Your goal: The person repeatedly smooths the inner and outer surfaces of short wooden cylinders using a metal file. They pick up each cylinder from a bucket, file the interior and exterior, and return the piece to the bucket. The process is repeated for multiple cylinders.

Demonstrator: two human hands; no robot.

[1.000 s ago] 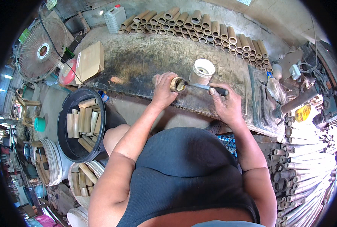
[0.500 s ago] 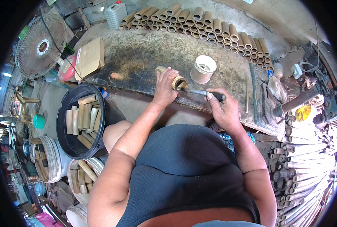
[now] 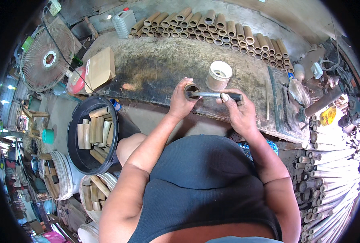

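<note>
My left hand (image 3: 180, 102) is wrapped round a short bamboo tube (image 3: 191, 87), its open end turned toward me and to the right. In my right hand (image 3: 240, 110) is a tool with a dark handle (image 3: 237, 97) and a metal shaft (image 3: 209, 94). The shaft points left, and its tip sits at the tube's mouth; how far it goes inside is hard to see. Just beyond my right hand, a white cylindrical container (image 3: 219, 75) stands on the worn wooden workbench (image 3: 151, 67).
Stacked bamboo tubes (image 3: 212, 30) line the bench's back, beside a clear jug (image 3: 124, 23). A cardboard box (image 3: 101, 69) and a fan (image 3: 48, 58) are at left. A black tub (image 3: 72, 137) and white buckets (image 3: 68, 176) hold tube pieces. Long bamboo poles (image 3: 329, 182) pile up at right.
The bamboo tube has turned in my left hand, so its open end faces me more. The tool's shaft now lies closer to level, with my right hand slightly higher around it.
</note>
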